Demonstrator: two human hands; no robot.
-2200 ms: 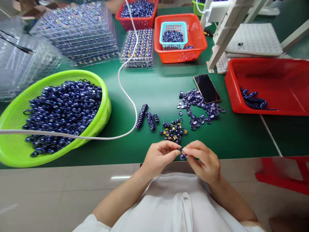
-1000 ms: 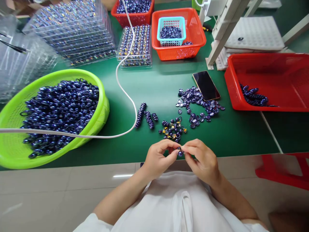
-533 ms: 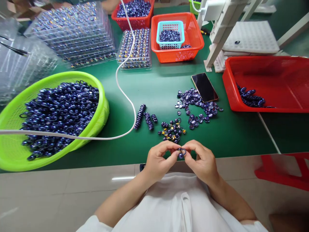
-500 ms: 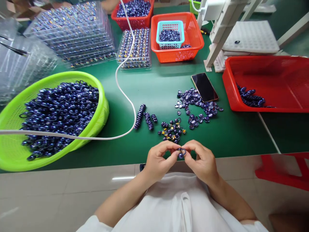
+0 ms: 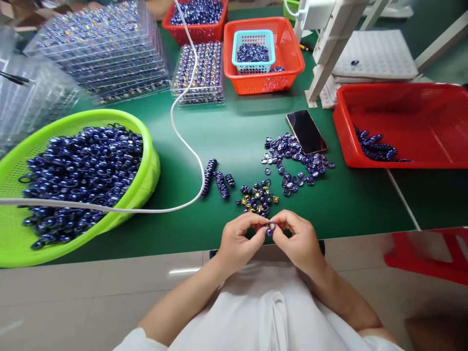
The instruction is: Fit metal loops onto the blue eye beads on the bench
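Between my two hands, at the table's front edge, is a small dark blue ring with a bead [image 5: 269,229]. My left hand [image 5: 239,241] pinches its left side, and my right hand [image 5: 298,240] pinches its right side. Just beyond the fingertips lies a small pile of dark beads and gold pieces [image 5: 259,197]. Short stacks of dark coils [image 5: 221,184] lie to its left. Dark, flat, shiny pieces [image 5: 288,146] are spread behind and to the right, beside a phone [image 5: 306,131].
A green basket [image 5: 151,168] full of dark ringed beads stands left, crossed by a white cable [image 5: 188,146]. Behind are stacked clear trays [image 5: 106,53], an orange basket [image 5: 263,84] and a metal post [image 5: 329,53]. A red tray [image 5: 413,126] sits right.
The whole view has shifted slightly, moving things a little to the left. Both hands still pinch the ring, the right hand's fingers a little more drawn in.
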